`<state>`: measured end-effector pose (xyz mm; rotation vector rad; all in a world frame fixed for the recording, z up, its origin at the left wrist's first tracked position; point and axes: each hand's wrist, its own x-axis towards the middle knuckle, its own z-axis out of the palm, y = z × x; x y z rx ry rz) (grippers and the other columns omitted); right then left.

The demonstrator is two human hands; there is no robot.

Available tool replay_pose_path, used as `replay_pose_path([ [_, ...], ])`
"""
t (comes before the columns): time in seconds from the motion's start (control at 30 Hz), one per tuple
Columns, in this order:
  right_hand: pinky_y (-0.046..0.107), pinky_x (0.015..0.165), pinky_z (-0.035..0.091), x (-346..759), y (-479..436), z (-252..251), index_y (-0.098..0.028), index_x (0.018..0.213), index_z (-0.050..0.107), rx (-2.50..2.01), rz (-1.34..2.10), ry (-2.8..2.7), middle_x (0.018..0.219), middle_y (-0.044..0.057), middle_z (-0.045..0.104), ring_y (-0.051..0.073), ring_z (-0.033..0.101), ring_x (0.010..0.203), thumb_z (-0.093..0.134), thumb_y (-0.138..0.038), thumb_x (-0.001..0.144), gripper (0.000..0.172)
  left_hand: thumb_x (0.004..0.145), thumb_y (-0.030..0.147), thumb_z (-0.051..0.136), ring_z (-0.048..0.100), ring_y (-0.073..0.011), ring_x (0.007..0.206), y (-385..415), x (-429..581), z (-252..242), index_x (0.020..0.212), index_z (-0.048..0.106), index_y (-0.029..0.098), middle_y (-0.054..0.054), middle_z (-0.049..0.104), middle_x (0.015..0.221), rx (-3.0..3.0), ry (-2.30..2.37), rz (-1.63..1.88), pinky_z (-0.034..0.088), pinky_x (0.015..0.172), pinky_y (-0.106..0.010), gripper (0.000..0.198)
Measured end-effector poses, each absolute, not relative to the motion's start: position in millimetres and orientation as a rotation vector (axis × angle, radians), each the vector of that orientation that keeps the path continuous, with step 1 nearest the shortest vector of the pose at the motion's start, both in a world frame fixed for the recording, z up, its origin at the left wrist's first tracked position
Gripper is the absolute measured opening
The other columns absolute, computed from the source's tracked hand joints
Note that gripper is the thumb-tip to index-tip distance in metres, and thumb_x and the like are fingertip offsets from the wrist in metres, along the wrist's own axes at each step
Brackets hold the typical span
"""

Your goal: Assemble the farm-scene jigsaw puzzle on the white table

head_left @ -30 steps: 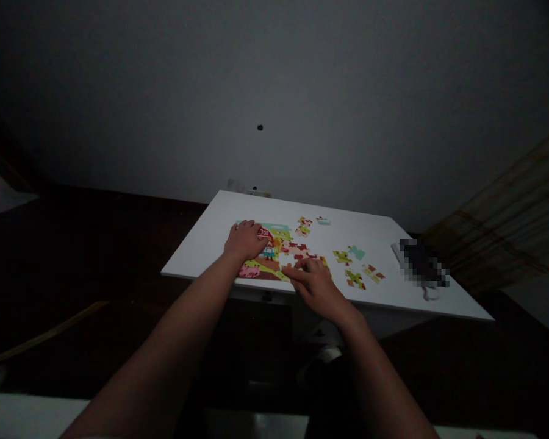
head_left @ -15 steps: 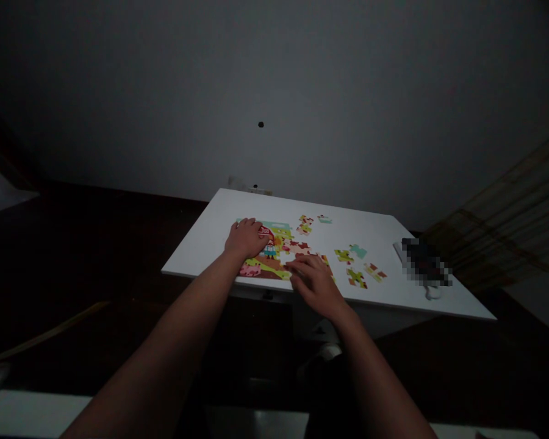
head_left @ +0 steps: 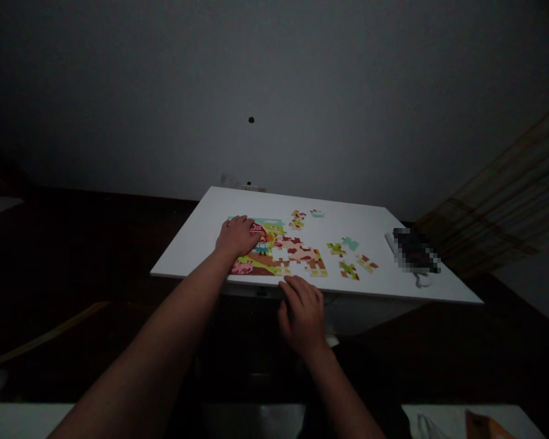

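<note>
The left hand (head_left: 236, 236) lies on the puzzle (head_left: 297, 249), fingers flat, slightly parted; the right hand (head_left: 303, 314), released, fingers loosely bent, is at the bench's (head_left: 187, 244) near edge. The puzzle, a gapped farm scene, lies by that edge, top towards the far one, long axis sideways.

A pixelated dark object (head_left: 415, 251) lies at the right of the white desk (head_left: 352, 218), a pale cord (head_left: 423, 280) beside it. A patterned curtain (head_left: 494, 189) hangs near the grey wall (head_left: 274, 73).
</note>
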<state>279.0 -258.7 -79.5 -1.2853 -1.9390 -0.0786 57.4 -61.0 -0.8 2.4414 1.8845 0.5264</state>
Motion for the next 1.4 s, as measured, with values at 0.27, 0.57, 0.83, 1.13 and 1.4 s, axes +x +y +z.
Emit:
replay_pose_path([
  [0.27,0.068,0.129,0.038,266.4,-255.6,-111.7,-0.031,0.164,0.049,-1.311,-0.173,-1.845,0.155,0.013,0.066,0.037,0.056,0.152,0.056,-0.011,0.093,0.074,0.104,0.057,0.053,0.054,-0.0374,0.149,-60.7,56.9,1.8,0.144,0.071,0.025,-0.014,0.065,0.159,2.446,1.878,0.516,0.039,0.126,-0.056,0.055],
  [0.57,0.067,0.132,0.035,265.2,-253.3,-117.1,-0.028,0.157,0.06,-1.375,-0.055,-1.874,0.159,0.013,0.065,0.037,0.051,0.157,0.056,-0.014,0.093,0.066,0.103,0.063,0.051,0.053,-0.0373,0.152,-53.4,55.2,-1.3,0.147,0.07,0.031,-0.011,0.063,0.163,2.449,1.903,0.476,0.04,0.127,-0.057,0.058],
  [0.83,0.052,0.13,0.039,265.1,-250.4,-105.4,-0.024,0.151,0.062,-1.237,-0.247,-1.789,0.147,0.011,0.073,0.028,0.06,0.148,0.055,-0.014,0.093,0.059,0.104,0.062,0.049,0.056,-0.0378,0.148,-45.5,51.1,-4.5,0.147,0.069,0.025,-0.015,0.064,0.16,2.464,1.854,0.482,0.042,0.125,-0.057,0.061],
  [1.13,0.048,0.131,0.039,271.0,-252.6,-98.0,-0.02,0.149,0.065,-1.21,-0.193,-1.832,0.151,0.01,0.072,0.026,0.058,0.15,0.056,-0.013,0.09,0.06,0.103,0.063,0.049,0.059,-0.041,0.146,-42.7,49.1,-6.3,0.146,0.071,0.023,-0.017,0.065,0.158,2.507,1.847,0.502,0.045,0.123,-0.059,0.064],
  [1.4,0.05,0.13,0.041,273.2,-254.0,-97.2,-0.021,0.154,0.064,-1.217,-0.168,-1.865,0.155,0.01,0.07,0.026,0.055,0.153,0.056,-0.012,0.09,0.066,0.103,0.062,0.048,0.059,-0.0407,0.147,-43.8,50.2,-3.5,0.147,0.071,0.02,-0.019,0.064,0.16,2.528,1.874,0.467,0.046,0.124,-0.058,0.064],
])
